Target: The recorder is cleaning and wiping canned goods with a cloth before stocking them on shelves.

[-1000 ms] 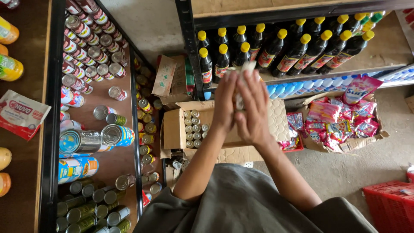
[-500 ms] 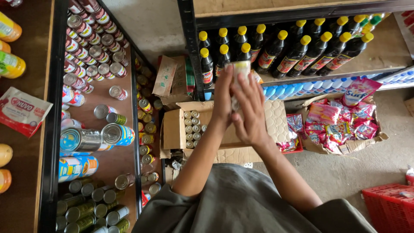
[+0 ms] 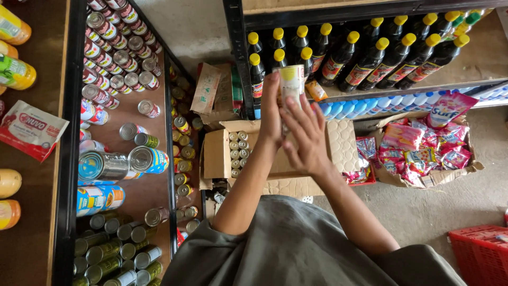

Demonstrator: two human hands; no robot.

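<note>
Shop aisle, seen from above: metal shelf (image 3: pixel 370 92) ahead carries a row of dark bottles with yellow caps (image 3: pixel 338 55); blue-capped bottles (image 3: pixel 370 103) line the tier beneath. Open cardboard box (image 3: pixel 238 151) of small cans sits on the floor below my arms.

I hold a pale, upright can (image 3: pixel 292 85) in front of the shelf's front edge, just below the dark bottles. My left hand (image 3: pixel 271 114) wraps its left side, fingers closed along the wall. My right hand (image 3: pixel 307 135) lies against its front and lower part, fingers spread rather than curled. The can's top stands clear above both hands; its base is hidden behind my right fingers.

Risks, as I judge them:
- Right hand is pressing, not clamping. If the left loosens, the can could slide down and fall toward the box.
- The can is near the front-row bottles; a push forward could knock one over along the shelf edge.
- Base unseen, so I cannot tell how much support is under it.
</note>
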